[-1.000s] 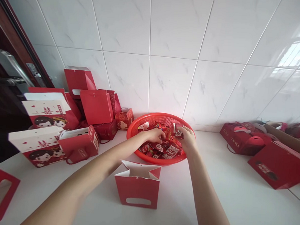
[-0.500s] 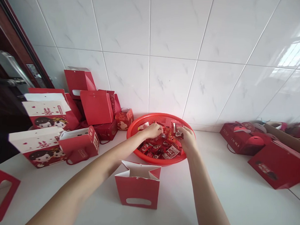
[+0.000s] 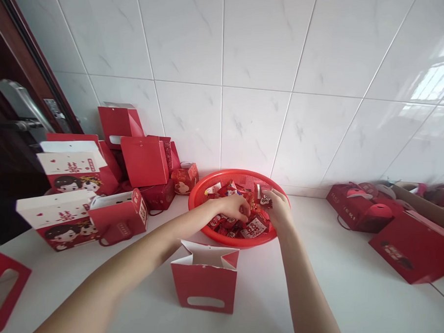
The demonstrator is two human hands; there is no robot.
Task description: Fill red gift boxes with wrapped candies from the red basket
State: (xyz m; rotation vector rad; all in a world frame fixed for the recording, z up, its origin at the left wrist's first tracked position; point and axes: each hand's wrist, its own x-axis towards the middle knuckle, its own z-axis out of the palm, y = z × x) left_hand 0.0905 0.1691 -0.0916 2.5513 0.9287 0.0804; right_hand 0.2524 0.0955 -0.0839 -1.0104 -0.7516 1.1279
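A red plastic basket (image 3: 237, 243) holds several red-wrapped candies (image 3: 255, 228). My left hand (image 3: 237, 207) is over the middle of them with its fingers curled downward; whatever lies in its grip is hidden. At the basket's right side, my right hand (image 3: 280, 208) is closed on a candy packet (image 3: 264, 198) with dark and white print. Just in front of the basket stands an open red paper gift box (image 3: 204, 286), its top unfolded, showing a white inside and an oval cutout low on the front.
To the left stand several red and cream gift boxes (image 3: 145, 158), near a door handle (image 3: 24, 101). On the right sit more red boxes (image 3: 413, 246) and a cardboard carton (image 3: 414, 194). A red box with a cutout (image 3: 3, 284) is at the near left. A tiled wall (image 3: 253, 128) rises behind.
My left hand has moved slightly right and nearer me within the basket, over the candies. My right hand stays at the right side with the packet. The view has shifted slightly.
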